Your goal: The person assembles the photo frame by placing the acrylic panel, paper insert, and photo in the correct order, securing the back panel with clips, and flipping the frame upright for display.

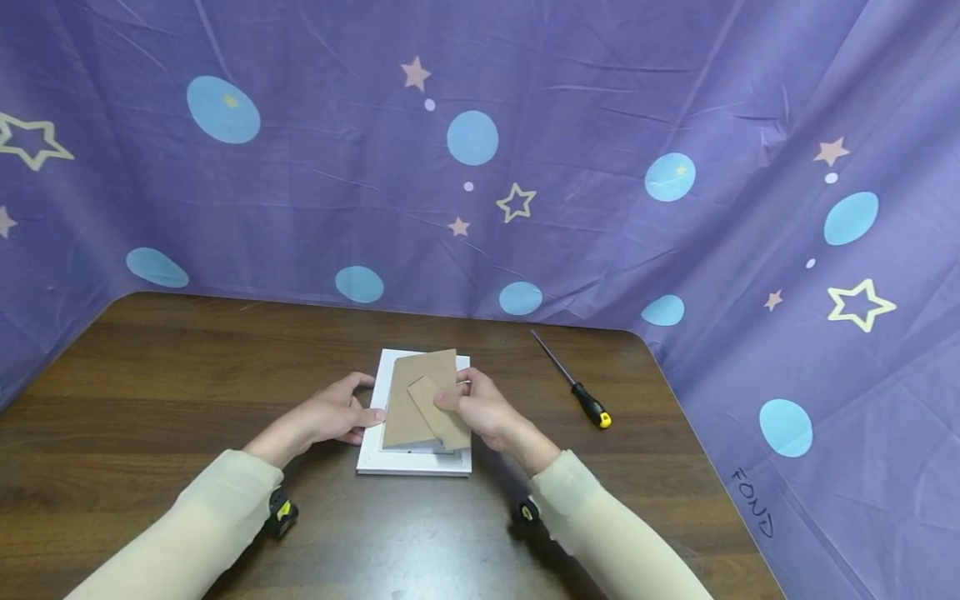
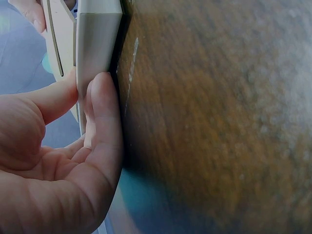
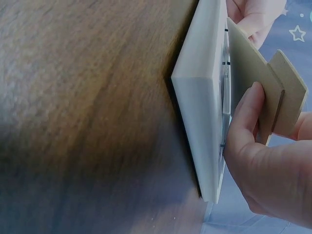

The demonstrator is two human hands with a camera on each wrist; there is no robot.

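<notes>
A white picture frame lies face down on the table, its back upward. My left hand holds its left edge, the thumb on the upper face and the fingers along the side wall. Over the frame is a brown backing board with a stand flap on it. In the right wrist view the board is tilted, its near part raised off the frame. My right hand pinches the board at its right side, fingers beneath and thumb by the flap.
A screwdriver with a black and yellow handle lies to the right on the brown wooden table. A purple curtain with stars and blue spots hangs behind the table and along its sides.
</notes>
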